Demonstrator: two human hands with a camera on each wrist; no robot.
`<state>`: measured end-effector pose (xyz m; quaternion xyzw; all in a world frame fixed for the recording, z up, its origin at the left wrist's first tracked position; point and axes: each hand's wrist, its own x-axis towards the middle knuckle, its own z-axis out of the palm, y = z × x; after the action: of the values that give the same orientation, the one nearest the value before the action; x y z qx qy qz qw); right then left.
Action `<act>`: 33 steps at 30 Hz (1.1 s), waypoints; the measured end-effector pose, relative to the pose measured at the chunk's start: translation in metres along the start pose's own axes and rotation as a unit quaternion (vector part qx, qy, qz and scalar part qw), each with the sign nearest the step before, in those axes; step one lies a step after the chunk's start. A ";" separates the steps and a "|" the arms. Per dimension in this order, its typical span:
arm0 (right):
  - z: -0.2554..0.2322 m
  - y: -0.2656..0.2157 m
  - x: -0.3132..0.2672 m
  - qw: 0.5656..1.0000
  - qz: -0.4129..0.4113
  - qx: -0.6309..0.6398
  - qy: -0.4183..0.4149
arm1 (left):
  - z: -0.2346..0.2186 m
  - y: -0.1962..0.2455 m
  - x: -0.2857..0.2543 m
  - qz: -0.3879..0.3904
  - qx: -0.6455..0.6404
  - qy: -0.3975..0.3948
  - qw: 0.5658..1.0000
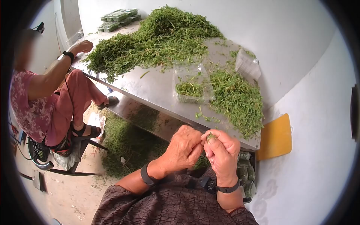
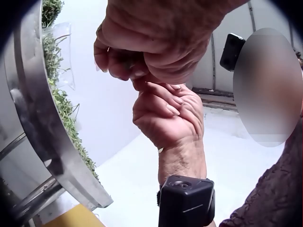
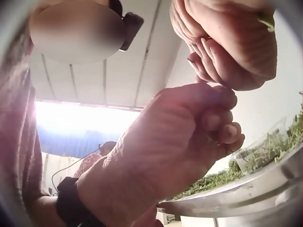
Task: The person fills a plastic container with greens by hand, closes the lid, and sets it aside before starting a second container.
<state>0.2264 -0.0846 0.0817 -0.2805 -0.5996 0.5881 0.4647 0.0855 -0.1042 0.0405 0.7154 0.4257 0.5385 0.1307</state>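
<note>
My right hand (image 1: 224,152) pinches a small green sprig (image 1: 210,137) between thumb and forefinger, in front of the table's near edge. A bit of the green also shows at the right hand's edge in the right wrist view. My left hand (image 1: 183,147) has its fingers curled, its fingertips right at those of the right hand; the inside of its grip is hidden. Beyond the hands, a clear plastic box (image 1: 189,90) with its lid up holds some greens. Beside it lies a pile of leafy greens (image 1: 238,101).
A larger heap of greens (image 1: 165,41) covers the metal table's (image 1: 144,88) far part, with filled boxes (image 1: 117,17) behind. Empty clear trays (image 1: 247,63) stack at right. A yellow board (image 1: 277,137) leans against the wall. More greens (image 1: 127,144) lie below; another person (image 1: 41,101) sits left.
</note>
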 end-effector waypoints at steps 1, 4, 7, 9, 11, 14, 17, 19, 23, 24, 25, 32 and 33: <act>0.001 -0.007 -0.002 1.000 0.001 0.002 0.001 | -0.002 0.006 0.007 0.009 0.022 0.035 0.999; 0.006 -0.032 -0.011 0.986 -0.121 -0.096 -0.059 | -0.023 0.001 0.029 -0.132 -0.010 0.088 0.987; 0.013 -0.040 -0.014 0.954 -0.237 -0.183 -0.017 | -0.046 -0.006 0.050 -0.118 0.022 0.169 0.978; 0.012 -0.034 -0.008 0.965 -0.218 -0.147 0.008 | -0.053 -0.006 0.073 0.038 0.116 0.233 0.965; 0.010 -0.031 0.000 0.974 -0.180 -0.134 0.037 | -0.057 -0.015 0.088 0.036 0.121 0.230 0.965; 0.012 -0.018 0.026 0.965 -0.182 -0.166 0.091 | -0.044 -0.055 0.097 0.014 0.116 0.109 0.987; 0.004 -0.009 0.055 0.961 -0.168 -0.183 0.123 | -0.044 -0.079 0.088 0.000 0.084 0.154 0.984; -0.005 -0.011 0.074 0.962 -0.171 -0.171 0.128 | -0.046 -0.094 0.081 -0.016 0.094 0.166 0.981; -0.005 -0.005 0.108 0.936 -0.230 -0.232 0.129 | -0.053 -0.113 0.073 -0.032 0.136 0.169 0.976; -0.006 -0.002 0.115 0.939 -0.216 -0.247 0.105 | -0.054 -0.116 0.071 -0.046 0.118 0.166 0.978; -0.012 0.004 0.121 0.938 -0.216 -0.250 0.102 | -0.053 -0.120 0.069 -0.058 0.101 0.162 0.980; -0.022 -0.002 0.156 0.857 -0.199 -0.476 -0.009 | -0.049 -0.130 0.066 -0.098 0.062 0.158 0.981; -0.019 0.000 0.162 0.857 -0.197 -0.477 -0.012 | -0.048 -0.129 0.066 -0.089 0.072 0.153 0.982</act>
<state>0.1762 0.0673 0.1159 -0.3367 -0.8546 0.1296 0.3734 -0.0135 0.0097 0.0190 0.5913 0.5403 0.5957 0.0597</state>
